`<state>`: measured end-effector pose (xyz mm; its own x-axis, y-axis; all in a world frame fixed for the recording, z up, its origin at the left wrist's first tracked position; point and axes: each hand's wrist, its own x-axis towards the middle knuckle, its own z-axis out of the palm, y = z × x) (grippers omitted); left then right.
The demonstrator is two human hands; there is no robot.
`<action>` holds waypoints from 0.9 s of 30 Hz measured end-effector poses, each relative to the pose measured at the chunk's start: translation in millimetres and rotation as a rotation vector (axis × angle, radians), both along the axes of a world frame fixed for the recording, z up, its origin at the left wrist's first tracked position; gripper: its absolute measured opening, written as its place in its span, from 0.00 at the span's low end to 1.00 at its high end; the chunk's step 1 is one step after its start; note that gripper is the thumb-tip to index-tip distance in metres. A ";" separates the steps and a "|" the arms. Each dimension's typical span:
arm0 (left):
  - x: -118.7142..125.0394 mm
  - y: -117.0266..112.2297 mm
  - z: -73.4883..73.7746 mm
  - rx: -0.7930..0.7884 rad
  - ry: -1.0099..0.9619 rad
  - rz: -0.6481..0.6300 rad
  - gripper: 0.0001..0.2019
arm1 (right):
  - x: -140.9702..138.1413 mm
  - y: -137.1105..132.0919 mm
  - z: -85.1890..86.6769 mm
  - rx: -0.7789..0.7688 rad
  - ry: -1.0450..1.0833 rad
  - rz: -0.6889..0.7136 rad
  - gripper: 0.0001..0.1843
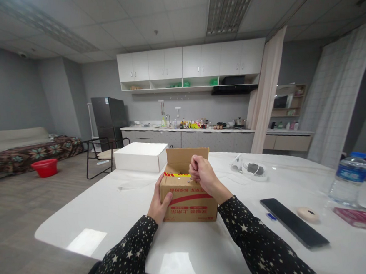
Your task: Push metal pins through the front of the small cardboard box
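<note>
A brown cardboard box (190, 205) with red printing stands on the white table in front of me, its far flap (181, 155) raised. My left hand (158, 202) grips the box's left side, thumb on the front face and the fingers partly hidden. Above the right part of the box's top is my right hand (203, 176), closed with curled fingers. Whether it pinches something there I cannot make out. A yellow and red strip (173, 175) shows along the box's top edge, and the inside is mostly hidden.
Behind the box, to the left, lies a white carton (139, 159). On the right of the table (120, 220) are a white corded device (254, 170), a black phone (294, 222), a beige round case (307, 214), a water bottle (349, 179) and a dark red packet (361, 219).
</note>
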<state>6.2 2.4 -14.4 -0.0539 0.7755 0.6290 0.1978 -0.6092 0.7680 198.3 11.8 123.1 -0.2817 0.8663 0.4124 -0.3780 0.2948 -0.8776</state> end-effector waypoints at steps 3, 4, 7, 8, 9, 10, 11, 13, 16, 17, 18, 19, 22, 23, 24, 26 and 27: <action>0.7 -0.4 0.1 -0.004 -0.010 0.002 0.41 | 0.3 -0.1 0.8 -0.021 0.015 0.010 0.17; 0.8 -0.5 0.0 -0.003 -0.011 0.002 0.41 | 1.0 0.3 1.3 -0.038 0.024 0.022 0.16; 1.0 -0.6 -0.7 -0.016 -0.020 -0.006 0.42 | 4.2 2.1 2.9 -0.086 0.046 0.057 0.15; 1.1 -0.6 -1.0 -0.022 -0.026 -0.011 0.42 | 5.2 2.7 3.3 -0.098 0.050 0.063 0.14; 1.1 -0.5 -1.2 -0.028 -0.033 -0.016 0.42 | 5.9 3.3 3.6 -0.109 0.054 0.067 0.14; 1.1 -0.4 -1.4 -0.031 -0.039 -0.020 0.42 | 6.4 3.6 3.7 -0.118 0.057 0.069 0.14; 1.1 -0.3 -1.6 -0.032 -0.042 -0.022 0.42 | 6.5 3.7 3.7 -0.124 0.061 0.069 0.14; 0.8 0.2 -1.8 -0.028 -0.038 -0.020 0.42 | 5.7 3.1 3.3 -0.121 0.063 0.068 0.14; -0.2 1.2 -2.0 -0.009 -0.015 -0.011 0.41 | 3.4 1.0 2.2 -0.069 0.042 0.046 0.15; -0.5 1.5 -2.1 0.001 -0.008 -0.007 0.41 | 3.0 0.5 1.8 -0.050 0.032 0.039 0.15; -0.8 1.9 -2.2 0.011 -0.001 -0.003 0.41 | 3.0 0.3 1.5 -0.040 0.027 0.037 0.15; -1.0 2.2 -2.4 0.018 0.003 0.001 0.41 | 3.4 0.4 1.4 -0.044 0.028 0.041 0.16; -0.9 2.5 -2.7 0.016 0.004 0.003 0.40 | 6.8 2.6 1.5 -0.115 0.068 0.083 0.16; -0.7 2.3 -2.6 0.010 -0.001 0.004 0.40 | 7.9 3.3 1.7 -0.135 0.082 0.096 0.16; -0.4 2.1 -2.4 0.007 -0.004 0.004 0.40 | 8.8 3.8 1.8 -0.145 0.088 0.103 0.16; 0.1 1.3 -1.8 0.008 -0.010 0.011 0.41 | 9.1 3.6 1.8 -0.133 0.071 0.094 0.16; 0.3 0.9 -1.4 0.010 -0.010 0.014 0.41 | 8.7 3.0 1.8 -0.114 0.053 0.084 0.15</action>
